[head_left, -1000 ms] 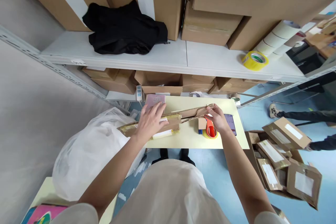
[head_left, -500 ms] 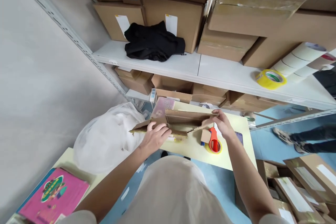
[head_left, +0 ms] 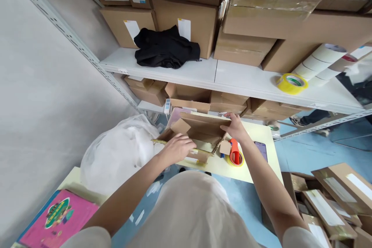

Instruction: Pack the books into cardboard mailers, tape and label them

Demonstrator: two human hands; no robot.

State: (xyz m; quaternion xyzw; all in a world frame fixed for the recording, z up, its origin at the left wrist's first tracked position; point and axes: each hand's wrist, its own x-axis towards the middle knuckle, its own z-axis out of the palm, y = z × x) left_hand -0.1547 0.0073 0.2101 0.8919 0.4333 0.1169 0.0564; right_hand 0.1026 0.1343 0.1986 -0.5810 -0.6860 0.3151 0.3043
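An open cardboard box lies on the pale yellow table in front of me, its inside facing up. My left hand grips the near wall of it, fingers curled over the edge. At the far right corner, my right hand pinches the wall between thumb and fingers. One flap stands up at the left end, and another hangs at the near side. Just right of the box sits a red tape dispenser with a yellow tape roll. A phone rests farther right.
A white translucent bag bulges at the left, above a pink package. Ahead, a shelf carries a black garment, yellow tape and large cartons. Several taped boxes are piled at lower right.
The box has opened out wider, showing more of its inside, and a flap now stands up at its left. My right hand has shifted slightly left with the wall.
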